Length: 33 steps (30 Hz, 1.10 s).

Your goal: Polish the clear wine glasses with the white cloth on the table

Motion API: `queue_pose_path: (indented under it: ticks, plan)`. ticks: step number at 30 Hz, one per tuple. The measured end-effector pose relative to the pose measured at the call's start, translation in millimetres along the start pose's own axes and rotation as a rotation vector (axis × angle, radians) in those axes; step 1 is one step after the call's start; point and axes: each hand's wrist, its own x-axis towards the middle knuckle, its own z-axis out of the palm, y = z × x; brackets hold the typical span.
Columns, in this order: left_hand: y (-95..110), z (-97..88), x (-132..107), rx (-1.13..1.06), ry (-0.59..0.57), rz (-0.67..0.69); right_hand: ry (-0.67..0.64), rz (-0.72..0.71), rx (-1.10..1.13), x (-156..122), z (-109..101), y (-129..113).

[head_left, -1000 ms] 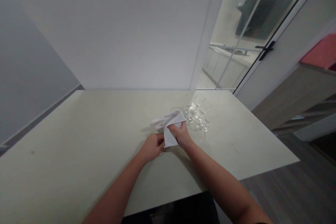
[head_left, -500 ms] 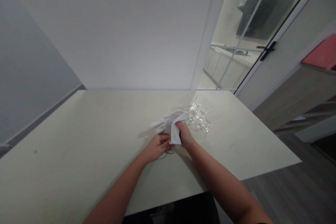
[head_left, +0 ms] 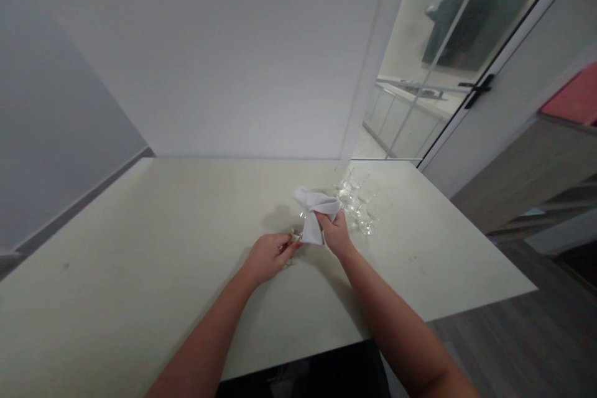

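Observation:
My left hand (head_left: 270, 255) is closed on a clear wine glass (head_left: 295, 234), apparently at its stem. Part of the glass is covered by fingers and cloth, and its foot shows faintly below the hand. A white cloth (head_left: 313, 224) is bunched in my right hand (head_left: 334, 231), with the thumb pressed on top. The cloth lies against the right side of the glass, its lower corner hanging close to my left fingertips.
Several clear stemmed glasses (head_left: 357, 202) stand grouped on the white table (head_left: 163, 249), just beyond and right of my right hand. A white wall (head_left: 242, 62) borders the table's far edge. A glazed door (head_left: 420, 87) is at the right.
My right hand has moved slightly right and away from me with the cloth, uncovering part of the glass. My left hand has shifted a little left, still holding the glass.

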Motion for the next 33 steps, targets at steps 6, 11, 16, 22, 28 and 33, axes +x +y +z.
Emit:
queue_pose_path:
  ticks: [6, 11, 16, 22, 28, 33]
  plan:
    - [1, -1.7, -4, 0.496, -0.021, -0.033, -0.248, -0.153, -0.238, -1, -10, -16]
    - [2, -0.9, -8, 0.624, 0.018, -0.036, -0.411, -0.283, -0.458, 3, -14, -17]
    - [3, -1.8, -8, 0.671, 0.03, -0.014, -0.493, -0.265, -0.48, 5, -15, -21]
    - [5, -3.5, -8, 0.693, 0.032, 0.015, -0.604, -0.244, -0.453, 6, -20, -24]
    - [8, -5.4, -8, 0.73, 0.054, 0.037, -0.616, -0.259, -0.528, 4, -22, -22]
    - [9, -5.1, -9, 0.73, 0.042, 0.038, -0.591, -0.229, -0.485, 4, -22, -26]
